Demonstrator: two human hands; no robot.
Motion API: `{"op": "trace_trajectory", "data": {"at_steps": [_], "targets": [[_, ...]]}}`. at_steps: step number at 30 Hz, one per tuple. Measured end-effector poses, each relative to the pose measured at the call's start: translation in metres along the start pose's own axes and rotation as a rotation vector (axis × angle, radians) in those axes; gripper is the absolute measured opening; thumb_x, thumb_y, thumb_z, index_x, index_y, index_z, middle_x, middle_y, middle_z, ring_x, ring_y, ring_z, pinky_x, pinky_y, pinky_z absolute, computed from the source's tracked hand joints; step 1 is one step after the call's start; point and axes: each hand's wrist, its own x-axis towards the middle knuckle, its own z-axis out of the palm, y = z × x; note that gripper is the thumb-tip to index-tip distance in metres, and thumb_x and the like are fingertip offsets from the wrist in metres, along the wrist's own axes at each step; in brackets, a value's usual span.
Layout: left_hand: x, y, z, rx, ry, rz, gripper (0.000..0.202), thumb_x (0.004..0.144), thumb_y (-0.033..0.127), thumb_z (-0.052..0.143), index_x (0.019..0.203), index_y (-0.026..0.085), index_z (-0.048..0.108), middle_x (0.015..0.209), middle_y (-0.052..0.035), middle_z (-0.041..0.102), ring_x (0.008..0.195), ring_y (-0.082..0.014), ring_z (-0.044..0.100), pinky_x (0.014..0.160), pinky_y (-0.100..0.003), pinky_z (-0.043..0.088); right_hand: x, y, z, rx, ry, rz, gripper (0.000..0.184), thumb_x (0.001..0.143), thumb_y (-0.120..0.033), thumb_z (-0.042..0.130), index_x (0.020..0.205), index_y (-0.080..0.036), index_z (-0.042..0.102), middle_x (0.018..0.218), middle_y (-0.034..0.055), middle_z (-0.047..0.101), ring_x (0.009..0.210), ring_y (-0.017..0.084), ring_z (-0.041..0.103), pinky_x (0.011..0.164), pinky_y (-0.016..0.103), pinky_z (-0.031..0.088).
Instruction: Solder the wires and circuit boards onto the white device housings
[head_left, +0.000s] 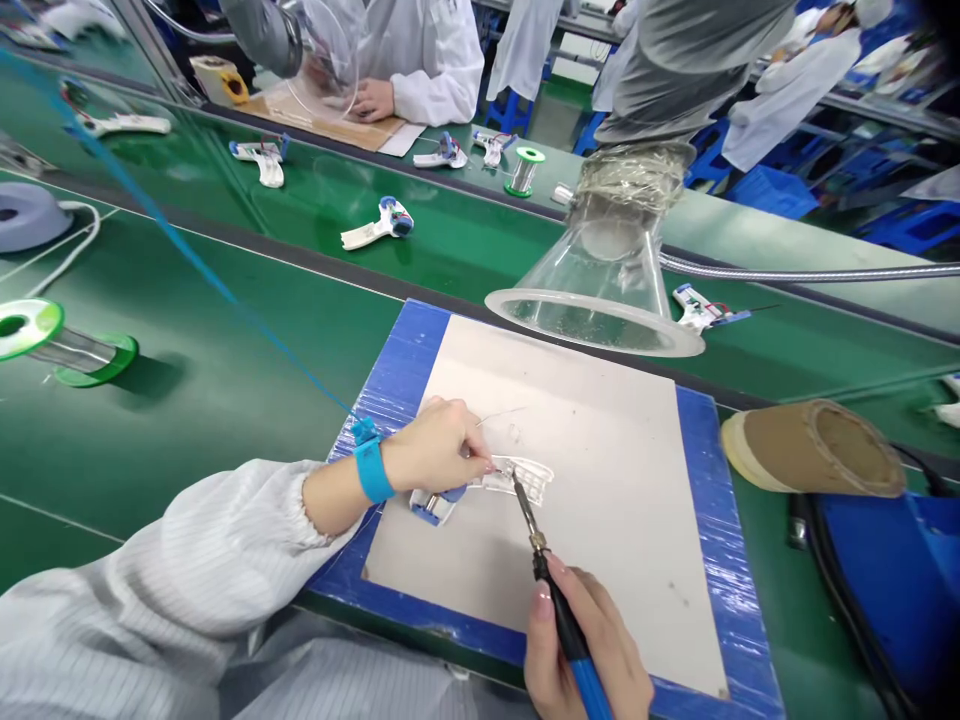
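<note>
From my remote seat, I see the left hand (431,447) curled over a white plastic part (517,478) and pinching it from above, with the fingertips (486,461) pressed on it near its middle; the thumb is hidden. The part lies flat on a grey mat (615,470) framed by a blue-taped board (397,370), near the mat's lower-left corner. Its long axis runs almost left to right across my view, rising slightly to the right. A blue block (433,506) forms its lower-left end, and a ribbed white section forms the upper-right end. The right hand (585,645) grips a blue-handled soldering iron (559,585) like a pen, its fingers wrapped around the handle. The iron slants up and to the left, and its tip meets the part just beside the left fingertips, though I can't tell exactly where it lands. A blue wrist strap (373,470) circles the left wrist, and its blue cord (225,290) runs off across a green conveyor belt (225,400). A clear fume funnel (592,325) hangs above the board's far edge. A solder spool (56,345) lies left of the board and a cardboard tube (814,450) right of it. Similar white-and-blue parts (379,222) sit on the belt beyond, and a co-worker's hand (373,100) rests on a cardboard sheet (322,120) farther off.
</note>
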Motion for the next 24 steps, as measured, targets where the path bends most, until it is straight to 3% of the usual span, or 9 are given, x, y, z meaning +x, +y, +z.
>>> {"op": "trace_trajectory", "data": {"at_steps": [11,24], "targets": [[0.0019,0.0031,-0.0011,-0.016,-0.052,-0.082,0.014,0.084,0.021,0.073,0.073,0.018,0.081,0.074,-0.0013,0.074,0.081,-0.0173,0.063,0.088,-0.033,0.036,0.0004,-0.0015,0.0018,-0.010,-0.023,-0.005,0.034,0.081,0.001,0.067,0.112,-0.012,0.070,0.088,0.0073,0.072,0.076,0.015,0.067,0.065,0.027,0.057],[0.0017,0.0029,0.0006,-0.028,-0.023,-0.084,0.013,0.082,0.020,0.073,0.070,0.019,0.080,0.072,-0.0008,0.075,0.082,-0.0177,0.065,0.090,-0.034,0.036,-0.0001,-0.0017,0.0015,-0.046,-0.004,0.014,0.036,0.080,0.001,0.068,0.113,-0.013,0.070,0.089,0.0071,0.072,0.076,0.015,0.068,0.065,0.028,0.057]]}}
